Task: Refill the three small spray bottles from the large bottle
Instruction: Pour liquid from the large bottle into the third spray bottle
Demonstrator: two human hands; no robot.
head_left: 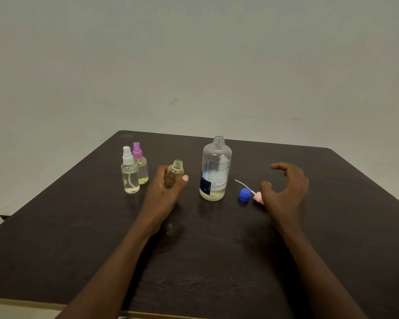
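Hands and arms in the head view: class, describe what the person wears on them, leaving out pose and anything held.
Nothing is worn. The left hand and right hand have no gloves, and no rings show. The left forearm and right forearm are uncovered down to the picture's bottom edge: no sleeves, watch or bracelet in view. No markings can be made out.

Dim, flat indoor light with a greenish-grey cast. The dark brown wooden counter [217, 261] shows a faint sheen and weak reflections between the left grip [168, 189] and the softly motion-blurred right grip [283, 192]. Wide-angle distortion bows the counter's edges.
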